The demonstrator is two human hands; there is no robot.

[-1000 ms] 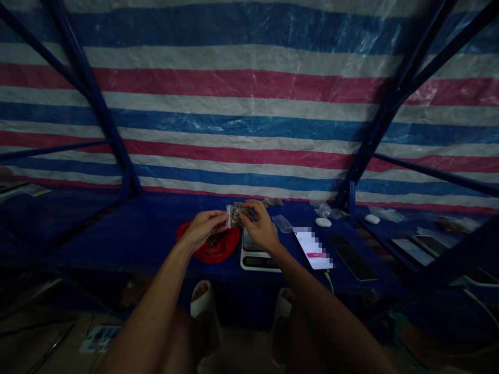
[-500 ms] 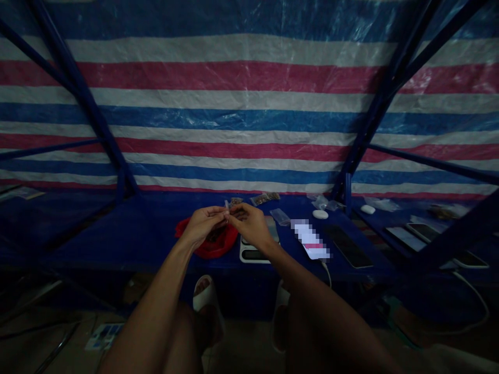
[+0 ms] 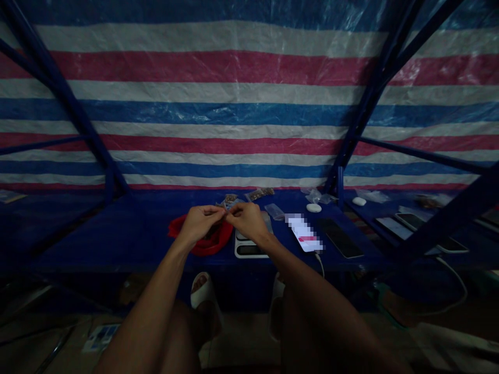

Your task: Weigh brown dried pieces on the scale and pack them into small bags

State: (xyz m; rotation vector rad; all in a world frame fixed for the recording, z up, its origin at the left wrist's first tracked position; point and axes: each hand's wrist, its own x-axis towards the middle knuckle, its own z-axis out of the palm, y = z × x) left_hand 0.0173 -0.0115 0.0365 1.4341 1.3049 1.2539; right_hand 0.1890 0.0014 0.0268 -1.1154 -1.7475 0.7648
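1. Head view: your left hand (image 3: 200, 223) and right hand (image 3: 247, 221) pinch narrowly, fingertips close, seemingly on a clear bag (image 3: 226, 205), mostly hidden by them.
2. An uneven pinch could let it slip toward the red bag (image 3: 212, 249) or scale (image 3: 249, 251).
3. Your right hand partly covers the scale; dipping could jog it.
4. Packets (image 3: 260, 194) lie beyond; rightward, the phone (image 3: 306, 236) has a cord (image 3: 321, 266) your forearm could snag.

A striped plastic sheet (image 3: 234, 93) hangs behind a blue shelf (image 3: 86, 228) and its posts (image 3: 72, 110), dimly lit, above a seemingly tiled floor (image 3: 237, 337).
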